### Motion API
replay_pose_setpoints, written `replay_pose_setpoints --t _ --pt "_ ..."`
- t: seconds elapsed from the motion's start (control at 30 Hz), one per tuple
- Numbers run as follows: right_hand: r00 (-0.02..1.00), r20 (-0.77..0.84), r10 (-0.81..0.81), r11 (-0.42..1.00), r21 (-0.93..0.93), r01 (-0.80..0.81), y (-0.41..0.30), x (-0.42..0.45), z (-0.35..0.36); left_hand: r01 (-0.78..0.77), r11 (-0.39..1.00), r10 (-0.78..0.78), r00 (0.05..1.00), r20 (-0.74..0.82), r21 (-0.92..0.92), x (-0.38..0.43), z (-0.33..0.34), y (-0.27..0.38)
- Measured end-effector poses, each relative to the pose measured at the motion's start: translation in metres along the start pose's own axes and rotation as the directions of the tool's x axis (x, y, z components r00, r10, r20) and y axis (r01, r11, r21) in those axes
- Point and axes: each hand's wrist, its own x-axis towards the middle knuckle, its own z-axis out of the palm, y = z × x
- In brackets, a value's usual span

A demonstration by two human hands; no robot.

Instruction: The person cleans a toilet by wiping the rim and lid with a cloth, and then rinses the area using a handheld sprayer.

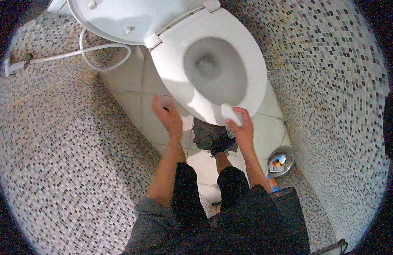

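My right hand (245, 129) is shut on a small white block (231, 114), perhaps a sponge. The block is at the front edge of the white toilet seat (172, 68); whether it touches the seat is unclear. To the left of the seat, my left hand (167, 113) hangs above the tiled floor, motion-blurred, with its fingers partly hidden. I cannot tell whether it holds anything. The seat lies down on the toilet, and the bowl (225, 83) shows in its opening. Behind it the lid (110, 16) is raised.
A bidet hose (104, 47) loops left of the toilet to its sprayer (14, 67). Mosaic-tiled walls (327, 79) close in both sides. On the right, a small bin (281, 161) holds wrappers, with a blue and orange object (273, 184) nearby. Dark material (209, 135) lies below the seat.
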Motion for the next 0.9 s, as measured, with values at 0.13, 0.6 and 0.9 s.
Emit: replay_pose_setpoints --t 0.13,0.6,0.9 --pt "0.980 0.123 -0.155 0.932 -0.312 0.187 -0.012 -0.011 0.024 0.361 0.896 -0.281 0.912 0.298 -0.260 0.087 0.024 0.011" --pt "0.891 0.192 -0.411 0.746 -0.492 0.449 -0.014 0.004 0.094 0.068 0.997 -0.068 0.997 0.024 0.025 0.086 0.054 0.019" --pt "0.879 0.234 -0.416 0.757 -0.446 0.477 -0.028 0.016 0.102 0.012 0.996 -0.009 0.999 0.033 -0.084 0.086 0.055 0.004"
